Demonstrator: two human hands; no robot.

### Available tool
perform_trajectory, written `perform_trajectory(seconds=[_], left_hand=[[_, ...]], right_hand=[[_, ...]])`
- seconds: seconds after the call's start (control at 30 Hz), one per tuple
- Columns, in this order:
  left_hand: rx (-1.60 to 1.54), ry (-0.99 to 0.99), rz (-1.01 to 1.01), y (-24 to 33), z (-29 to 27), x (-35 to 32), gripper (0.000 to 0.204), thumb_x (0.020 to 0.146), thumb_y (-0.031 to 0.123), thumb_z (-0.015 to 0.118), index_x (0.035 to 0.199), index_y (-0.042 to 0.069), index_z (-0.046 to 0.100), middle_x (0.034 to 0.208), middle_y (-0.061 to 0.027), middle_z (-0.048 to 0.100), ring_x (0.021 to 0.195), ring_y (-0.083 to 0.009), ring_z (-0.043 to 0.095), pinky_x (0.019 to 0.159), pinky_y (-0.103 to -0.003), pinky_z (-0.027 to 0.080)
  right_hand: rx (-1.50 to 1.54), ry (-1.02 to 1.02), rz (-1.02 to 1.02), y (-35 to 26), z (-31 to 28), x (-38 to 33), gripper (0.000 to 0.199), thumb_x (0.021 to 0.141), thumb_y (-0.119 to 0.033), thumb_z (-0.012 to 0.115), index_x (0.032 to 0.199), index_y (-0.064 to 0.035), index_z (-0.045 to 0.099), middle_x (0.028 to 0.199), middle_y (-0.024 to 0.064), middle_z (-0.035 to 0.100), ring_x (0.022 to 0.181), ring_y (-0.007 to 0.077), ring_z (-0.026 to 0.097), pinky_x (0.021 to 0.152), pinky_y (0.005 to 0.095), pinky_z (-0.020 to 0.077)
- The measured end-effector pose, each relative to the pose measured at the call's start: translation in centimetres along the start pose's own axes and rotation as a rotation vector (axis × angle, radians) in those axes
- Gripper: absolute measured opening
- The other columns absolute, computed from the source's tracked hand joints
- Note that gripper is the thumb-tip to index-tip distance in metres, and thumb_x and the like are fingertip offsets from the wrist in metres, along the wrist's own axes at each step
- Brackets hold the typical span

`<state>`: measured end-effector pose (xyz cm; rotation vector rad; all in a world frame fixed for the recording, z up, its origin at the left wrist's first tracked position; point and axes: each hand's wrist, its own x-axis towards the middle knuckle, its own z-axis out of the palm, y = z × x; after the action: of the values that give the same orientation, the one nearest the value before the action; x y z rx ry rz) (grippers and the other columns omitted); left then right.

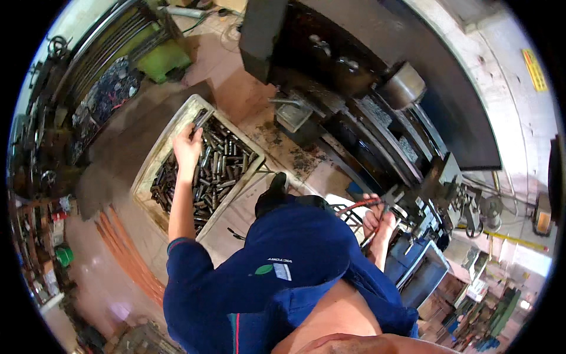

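Observation:
My left hand (187, 146) reaches over a pale, grimy plastic crate (237, 187). Its fingers are closed on a short, dark cylindrical metal part (201, 117), near the crate's far corner. Many similar metal parts (221, 165) lie heaped loosely inside. To the right, my right hand (380, 224) is closed around a tool with red handles (358, 205), which looks like pliers. That tool's metal head is close to the machine's fittings, and I cannot tell whether it grips anything there.
A large lathe-like machine (365, 124) with a round chuck (404, 85) fills the far right. A blue tray (421, 271) is near my right arm. Copper-coloured bars (127, 253) lie on the floor at left. Behind the crate stands a green machine part (162, 59).

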<state>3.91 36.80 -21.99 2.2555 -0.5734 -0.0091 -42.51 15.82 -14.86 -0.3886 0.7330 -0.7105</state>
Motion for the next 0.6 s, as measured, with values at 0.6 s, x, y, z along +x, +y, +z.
perform_trajectory(seconds=[0.6], left_hand=[[-0.327,-0.420,0.928,29.3,6.2,-11.7,0.021,0.069,0.001,0.066,0.089,-0.001,0.060,0.069,-0.0145,0.058,0.056,-0.0273,0.056,0.050,-0.030,0.043]], right_hand=[[-1.006,-0.231,-0.052,-1.8,5.7,0.6,0.032,0.058,-0.012,0.052,0.086,0.0044,0.055,0.075,0.0042,0.053,0.068,0.0117,0.047,0.059,0.0246,0.0377]])
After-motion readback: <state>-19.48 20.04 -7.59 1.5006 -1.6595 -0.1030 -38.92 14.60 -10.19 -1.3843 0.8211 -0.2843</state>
